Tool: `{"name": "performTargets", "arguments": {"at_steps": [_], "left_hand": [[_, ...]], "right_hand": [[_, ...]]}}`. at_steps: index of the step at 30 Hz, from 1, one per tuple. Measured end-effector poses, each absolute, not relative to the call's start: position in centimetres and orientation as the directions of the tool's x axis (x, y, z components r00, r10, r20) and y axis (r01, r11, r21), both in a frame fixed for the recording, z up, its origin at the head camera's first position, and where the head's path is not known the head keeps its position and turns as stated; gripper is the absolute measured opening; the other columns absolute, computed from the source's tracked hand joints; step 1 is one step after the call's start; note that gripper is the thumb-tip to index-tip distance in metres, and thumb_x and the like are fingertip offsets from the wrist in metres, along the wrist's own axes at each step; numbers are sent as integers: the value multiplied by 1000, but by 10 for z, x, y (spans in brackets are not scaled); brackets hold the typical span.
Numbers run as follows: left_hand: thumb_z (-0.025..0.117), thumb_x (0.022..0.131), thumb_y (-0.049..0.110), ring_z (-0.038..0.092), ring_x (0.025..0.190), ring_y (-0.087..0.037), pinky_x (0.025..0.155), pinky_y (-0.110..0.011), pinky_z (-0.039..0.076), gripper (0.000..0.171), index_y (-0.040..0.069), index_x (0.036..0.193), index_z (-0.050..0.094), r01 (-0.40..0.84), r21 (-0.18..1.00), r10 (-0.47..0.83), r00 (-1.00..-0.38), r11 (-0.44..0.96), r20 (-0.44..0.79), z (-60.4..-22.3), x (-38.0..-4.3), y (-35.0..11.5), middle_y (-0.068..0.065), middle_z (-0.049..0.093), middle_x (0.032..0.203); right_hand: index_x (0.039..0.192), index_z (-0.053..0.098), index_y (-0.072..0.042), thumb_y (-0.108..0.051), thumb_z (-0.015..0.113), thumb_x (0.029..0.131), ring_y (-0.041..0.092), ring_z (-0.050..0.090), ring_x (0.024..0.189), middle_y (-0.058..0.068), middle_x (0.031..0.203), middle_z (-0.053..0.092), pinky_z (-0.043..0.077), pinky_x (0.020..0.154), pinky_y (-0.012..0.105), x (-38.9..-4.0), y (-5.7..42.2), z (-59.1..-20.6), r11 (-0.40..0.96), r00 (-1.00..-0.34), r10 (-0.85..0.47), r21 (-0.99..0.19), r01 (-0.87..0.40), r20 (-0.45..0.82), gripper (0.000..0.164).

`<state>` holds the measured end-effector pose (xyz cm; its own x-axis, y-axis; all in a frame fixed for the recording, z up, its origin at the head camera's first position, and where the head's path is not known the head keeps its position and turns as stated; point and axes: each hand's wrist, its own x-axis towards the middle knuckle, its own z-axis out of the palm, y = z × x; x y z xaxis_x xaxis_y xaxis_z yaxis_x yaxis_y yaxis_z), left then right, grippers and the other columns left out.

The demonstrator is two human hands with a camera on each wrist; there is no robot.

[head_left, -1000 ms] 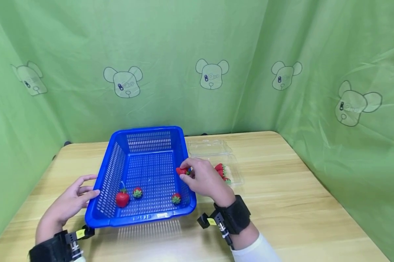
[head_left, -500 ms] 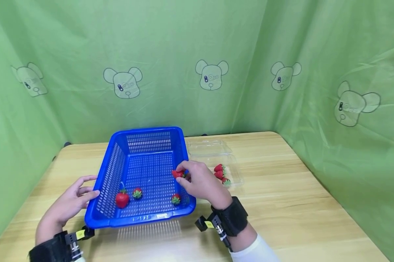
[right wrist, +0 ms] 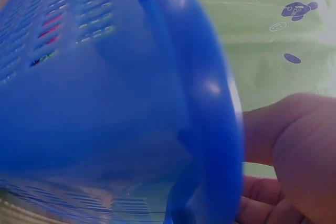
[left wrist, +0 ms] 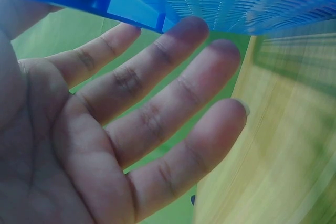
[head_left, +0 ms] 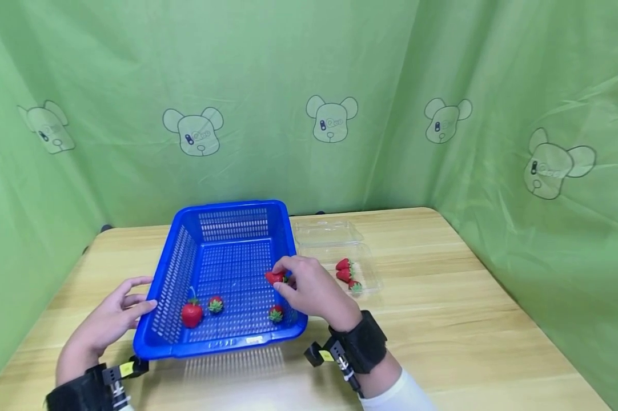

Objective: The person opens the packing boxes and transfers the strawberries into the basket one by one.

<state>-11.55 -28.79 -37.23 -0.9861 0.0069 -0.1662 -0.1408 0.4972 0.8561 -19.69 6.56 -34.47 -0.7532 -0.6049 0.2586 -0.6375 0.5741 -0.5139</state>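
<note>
A strawberry (head_left: 275,277) is pinched between the thumb and fingers of my right hand (head_left: 311,288), inside the blue plastic basket (head_left: 157,342) near its right wall. In the right wrist view the basket's side (right wrist: 115,108) hides the fingertips and the held strawberry. At the basket's left rim, my left hand (head_left: 108,317) rests its thumb on the edge; its other fingers (left wrist: 184,124) stretch out loosely below the rim in the left wrist view. On the basket floor lie a big strawberry (head_left: 192,314), a smaller strawberry (head_left: 215,304) and another strawberry (head_left: 276,313) at the near right.
To the basket's right stands a clear plastic box (head_left: 373,268) with its lid (head_left: 329,233) folded back. Three strawberries (head_left: 344,274) lie in it. Behind the wooden table (head_left: 442,319) hangs a green curtain (head_left: 257,68) with bear-head prints, also at both sides.
My right hand has moved slightly left and down into the basket with the pinched strawberry, away from the clear box. The left hand and the basket have stayed put.
</note>
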Motion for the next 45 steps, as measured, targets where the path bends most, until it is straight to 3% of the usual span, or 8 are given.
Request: {"name": "performTargets", "arguments": {"at_steps": [39, 45], "left_hand": [[48, 101, 24, 62, 99, -30, 81, -45, 55, 57, -1, 144, 20, -116, 857, 19, -989, 502, -145, -373, -117, -290, -37, 48, 127], [47, 101, 24, 61, 101, -32, 81, -45, 55, 57, -1, 144, 20, -120, 853, 20, -988, 508, -151, -370, -116, -289, -37, 49, 126]], "right_hand": [[105, 66, -11, -19, 65, 91, 12, 58, 80, 2, 98, 68, 53, 69, 24, -193, 47, -358, 498, -640, -717, -440, -747, 275, 17], [104, 66, -13, -20, 64, 91, 10, 58, 85, 0, 97, 68, 54, 75, 26, -191, 46, -359, 493, -636, -728, -449, -745, 256, 14]]}}
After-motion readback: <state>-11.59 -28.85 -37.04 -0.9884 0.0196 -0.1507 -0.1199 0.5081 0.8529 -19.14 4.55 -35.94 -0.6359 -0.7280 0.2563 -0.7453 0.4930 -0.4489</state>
